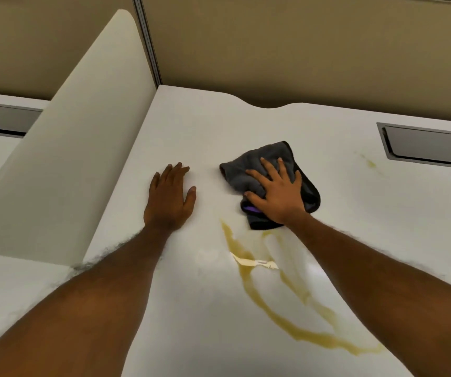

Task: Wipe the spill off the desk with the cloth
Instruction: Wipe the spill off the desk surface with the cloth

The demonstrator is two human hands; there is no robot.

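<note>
Fingers (269, 170) of right hand (276, 197) splayed flat, pressing the cloth (270, 183) at frame centre; left hand (171, 197) flat and released on the desk (191, 308).
Near to far: yellow spill (281, 311) streaks lower centre-right, touching the cloth's near edge; faint spot (370, 163) upper right. Cloth looks soft, light, bunches easily. Palm on the middle, keep it spread.
</note>
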